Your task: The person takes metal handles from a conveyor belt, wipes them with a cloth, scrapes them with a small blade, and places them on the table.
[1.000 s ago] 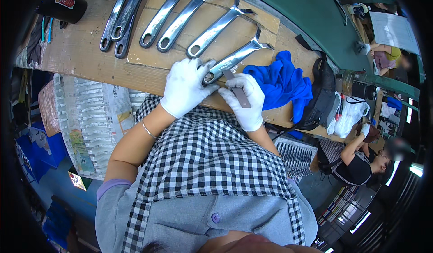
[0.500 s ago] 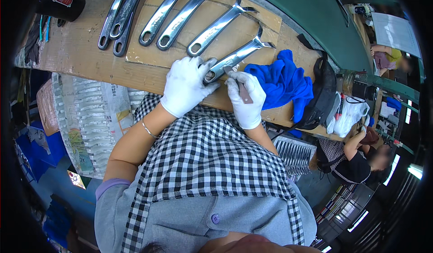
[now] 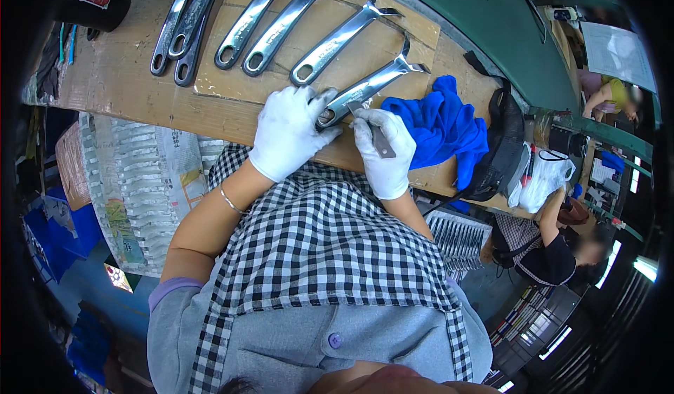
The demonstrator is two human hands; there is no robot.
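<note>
At the near edge of the bench, my gloved left hand (image 3: 291, 130) is closed around the lower end of a polished metal handle (image 3: 375, 82), thumb and index finger beside its oval hole. The handle lies slanted, its forked end pointing away to the right. My gloved right hand (image 3: 386, 162) grips a flat, narrow metal blade (image 3: 382, 143) with a small hole in its near end. The blade's far tip is at the handle's lower right edge; whether it touches cannot be told. A crumpled blue cloth (image 3: 442, 123) lies just right of my right hand.
Several similar handles (image 3: 337, 43) lie farther left on cardboard (image 3: 225, 88). A black cup (image 3: 98, 4) stands at the far left. Right of the cloth are a black strap bag (image 3: 491, 148) and a white plastic bag (image 3: 544, 180). Another person (image 3: 547, 253) works at the right.
Both hands stay in nearly the same place on the handle and blade. The blade has turned slightly in my right hand. At the right, the other person's arm has shifted.
</note>
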